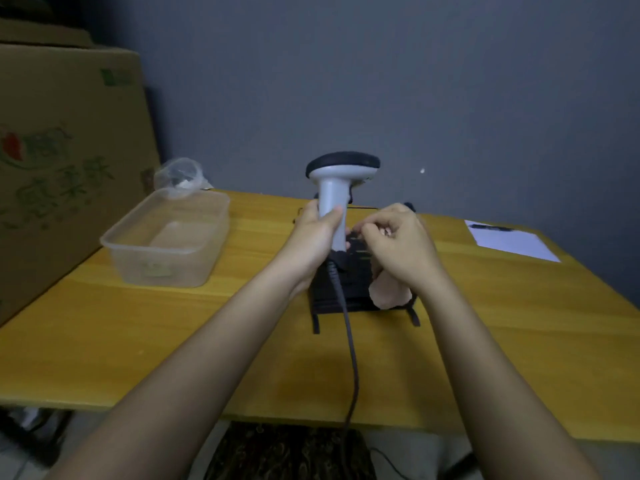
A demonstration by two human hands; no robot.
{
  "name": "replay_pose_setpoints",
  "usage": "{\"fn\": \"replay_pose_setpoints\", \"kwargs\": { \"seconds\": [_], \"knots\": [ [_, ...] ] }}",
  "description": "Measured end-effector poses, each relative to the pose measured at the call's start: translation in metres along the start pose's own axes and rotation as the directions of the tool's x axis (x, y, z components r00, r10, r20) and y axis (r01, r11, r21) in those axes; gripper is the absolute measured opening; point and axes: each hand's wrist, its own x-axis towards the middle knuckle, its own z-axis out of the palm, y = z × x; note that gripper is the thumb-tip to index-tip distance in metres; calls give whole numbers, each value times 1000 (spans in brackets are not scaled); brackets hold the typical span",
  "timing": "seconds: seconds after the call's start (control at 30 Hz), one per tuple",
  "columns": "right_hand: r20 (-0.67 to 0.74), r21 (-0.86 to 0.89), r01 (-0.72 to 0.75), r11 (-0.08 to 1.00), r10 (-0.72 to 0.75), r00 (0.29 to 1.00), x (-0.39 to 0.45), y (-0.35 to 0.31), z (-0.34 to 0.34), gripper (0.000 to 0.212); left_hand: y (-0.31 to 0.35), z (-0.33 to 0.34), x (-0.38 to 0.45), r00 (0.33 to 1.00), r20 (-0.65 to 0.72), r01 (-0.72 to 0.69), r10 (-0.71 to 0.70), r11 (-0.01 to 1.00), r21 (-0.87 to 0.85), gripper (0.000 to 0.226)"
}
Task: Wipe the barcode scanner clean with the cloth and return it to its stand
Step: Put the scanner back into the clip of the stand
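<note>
At frame centre, the left hand (317, 233) grips the scanner (337, 188) upright, steadying it; the right hand's (398, 247) curled fingers (374, 227) bunch the cloth (388, 289) for wiping.

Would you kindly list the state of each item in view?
Barcode scanner: upright, off its stand, gripped by left hand.
Cloth: bunched, held in right hand.
Stand: unoccupied, on table.
Plastic container: open, lidless.
Paper: lying flat.

A dim grey wall (415, 81) faces me; my yellow wooden table (173, 341) stands before it; a cardboard box (62, 161) sits left.
</note>
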Motion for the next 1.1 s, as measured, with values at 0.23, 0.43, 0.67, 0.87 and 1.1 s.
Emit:
{"fn": "replay_pose_setpoints", "kwargs": {
  "seconds": [0.23,0.43,0.67,0.87,1.1],
  "knots": [
    [76,-17,-92,996,93,993,-7,51,-42,30,-1,83,28,983,174,71,-60,996,-57,27],
    [72,-141,-108,984,119,990,7,84,-61,26,-5,123,52,979,185,77,-89,994,75,37],
    [41,-114,-169,979,174,984,27,98,-68,9,-3,135,75,984,167,44,-55,997,66,59],
    [-134,-457,-210,864,167,977,32,101,-51,36,-3,141,86,997,74,33,-35,999,32,64],
    [-231,-225,-316,922,265,936,47,111,-40,43,-6,136,104,991,91,-116,99,972,206,41]
  ]
}}
